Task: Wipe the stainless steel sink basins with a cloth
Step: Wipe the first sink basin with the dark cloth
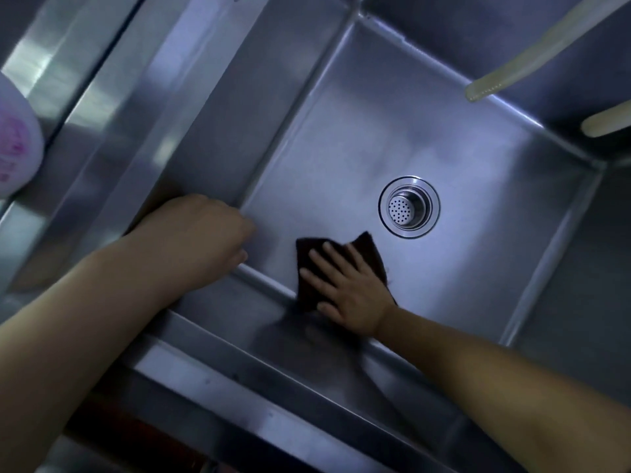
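- On the floor of the rectangular stainless steel sink basin [426,138], near its front wall, lies the dark brown square cloth [309,264].
- Right hand [348,288]: palm down on the cloth, fingers [319,259] straight and spread apart, pressing the cloth flat against the basin floor. The thumb lies at the front edge of the cloth, beside the seam where floor meets front wall.
- Left hand [201,233]: positioned at the front left corner of the basin, knuckles up, fingers curled downward. Whether the fingertips hold or touch anything cannot be determined; they are hidden behind the hand.
- Round perforated metal drain strainer [409,207]: seated in the basin floor, beyond the cloth and apart from it.
- Two pale, cream-coloured tubular spouts: the longer one [532,52] enters from the upper right over the rear of the basin; the shorter one [606,122] appears at the right edge.
- White rounded container with pink markings [15,138]: located at the left edge, on the steel surface beside the basin.
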Tool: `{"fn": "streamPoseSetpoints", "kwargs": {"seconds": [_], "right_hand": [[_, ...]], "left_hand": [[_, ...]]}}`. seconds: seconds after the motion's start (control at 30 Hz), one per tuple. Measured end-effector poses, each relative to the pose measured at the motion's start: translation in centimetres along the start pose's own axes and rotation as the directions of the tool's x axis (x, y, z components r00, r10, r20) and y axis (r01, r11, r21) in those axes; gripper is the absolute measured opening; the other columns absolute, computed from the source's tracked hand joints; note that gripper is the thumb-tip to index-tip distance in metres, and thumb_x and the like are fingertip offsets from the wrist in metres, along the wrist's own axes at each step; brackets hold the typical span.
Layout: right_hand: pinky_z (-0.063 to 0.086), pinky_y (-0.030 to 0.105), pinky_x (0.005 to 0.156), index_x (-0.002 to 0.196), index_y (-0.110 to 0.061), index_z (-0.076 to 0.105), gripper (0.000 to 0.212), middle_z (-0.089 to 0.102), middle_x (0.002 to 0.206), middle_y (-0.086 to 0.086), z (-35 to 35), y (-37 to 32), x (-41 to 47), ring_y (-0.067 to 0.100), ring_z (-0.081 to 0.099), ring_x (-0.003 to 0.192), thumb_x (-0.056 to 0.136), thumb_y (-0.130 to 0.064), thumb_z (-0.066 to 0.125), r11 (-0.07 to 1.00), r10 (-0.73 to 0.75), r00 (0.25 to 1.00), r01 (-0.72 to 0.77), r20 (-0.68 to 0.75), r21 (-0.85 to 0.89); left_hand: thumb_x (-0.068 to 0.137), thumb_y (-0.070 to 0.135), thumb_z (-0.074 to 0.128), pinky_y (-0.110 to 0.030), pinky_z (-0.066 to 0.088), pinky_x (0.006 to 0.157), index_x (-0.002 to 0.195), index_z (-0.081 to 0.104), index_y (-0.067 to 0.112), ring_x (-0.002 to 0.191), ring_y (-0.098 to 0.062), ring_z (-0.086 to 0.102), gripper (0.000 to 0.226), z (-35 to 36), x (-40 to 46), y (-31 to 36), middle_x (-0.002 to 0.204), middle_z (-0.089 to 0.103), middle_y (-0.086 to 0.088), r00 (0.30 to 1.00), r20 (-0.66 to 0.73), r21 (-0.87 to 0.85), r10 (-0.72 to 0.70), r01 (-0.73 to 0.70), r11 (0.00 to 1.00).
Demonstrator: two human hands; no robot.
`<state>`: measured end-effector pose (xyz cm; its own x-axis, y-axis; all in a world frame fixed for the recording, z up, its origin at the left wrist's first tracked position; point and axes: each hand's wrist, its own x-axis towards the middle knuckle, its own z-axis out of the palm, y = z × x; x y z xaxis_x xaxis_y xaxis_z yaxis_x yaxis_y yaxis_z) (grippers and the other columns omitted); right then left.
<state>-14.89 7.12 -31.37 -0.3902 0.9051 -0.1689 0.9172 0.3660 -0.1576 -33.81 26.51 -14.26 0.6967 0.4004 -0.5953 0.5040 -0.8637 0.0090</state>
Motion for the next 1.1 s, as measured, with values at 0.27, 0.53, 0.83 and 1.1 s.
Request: {"fn": "streamPoseSetpoints", "kwargs": {"seconds": [0.27, 0.53, 0.83, 1.1], "right_hand": [[0.02, 0.055, 0.113, 0.147, -0.023, 0.031, 0.061, 0.028, 0.154, 0.009, 0.9, 4.7, -8.7, 0.034, 0.023, 0.143, 0.093, -0.05, 0.039, 0.999, -0.036, 0.999, 0.036, -0.014, 0.035], [0.019, 0.053, 0.112, 0.145, -0.017, 0.036, 0.068, 0.027, 0.153, 0.013, -0.5, 12.7, -10.2, 0.035, 0.022, 0.142, 0.085, -0.049, 0.044, 0.948, 0.318, 0.947, -0.318, -0.044, -0.007], [0.009, 0.05, 0.116, 0.149, -0.017, 0.029, 0.071, 0.021, 0.156, 0.013, -2.7, 21.4, -8.7, 0.035, 0.015, 0.145, 0.086, -0.049, 0.032, 0.748, 0.663, 0.748, -0.66, -0.03, 0.071], [0.008, 0.052, 0.115, 0.151, -0.017, 0.022, 0.074, 0.018, 0.157, 0.017, -1.9, 18.1, -10.1, 0.038, 0.013, 0.144, 0.085, -0.05, 0.032, 0.519, 0.853, 0.521, -0.85, -0.002, 0.093]], "left_hand": [[0.066, 0.031, 0.075, -0.039, 0.054, 0.061, 0.084, 0.069, 0.015, 0.067, -0.031, 0.066, 0.025, 0.0, -0.2, 0.1, 0.077, 0.07, -0.005, 0.971, -0.192, 0.074, 0.141, -0.129, 0.989], [0.075, 0.037, 0.033, -0.039, 0.054, 0.058, 0.082, 0.07, 0.011, 0.06, -0.033, 0.064, 0.046, -2.5, 2.0, 3.3, 0.072, 0.067, -0.01, 0.948, -0.255, 0.02, 0.188, -0.189, 0.982], [0.074, 0.029, 0.069, -0.032, 0.052, 0.062, 0.088, 0.071, 0.016, 0.066, -0.026, 0.065, 0.02, -4.1, 6.8, 10.3, 0.075, 0.069, -0.003, 0.922, -0.216, 0.1, 0.322, -0.307, 0.947], [0.092, 0.036, 0.045, -0.035, 0.047, 0.087, 0.118, 0.055, 0.021, 0.098, -0.025, 0.06, 0.032, -1.7, 9.0, 10.6, 0.109, 0.064, 0.0, 0.953, -0.101, 0.035, 0.286, -0.284, 0.958]]}}
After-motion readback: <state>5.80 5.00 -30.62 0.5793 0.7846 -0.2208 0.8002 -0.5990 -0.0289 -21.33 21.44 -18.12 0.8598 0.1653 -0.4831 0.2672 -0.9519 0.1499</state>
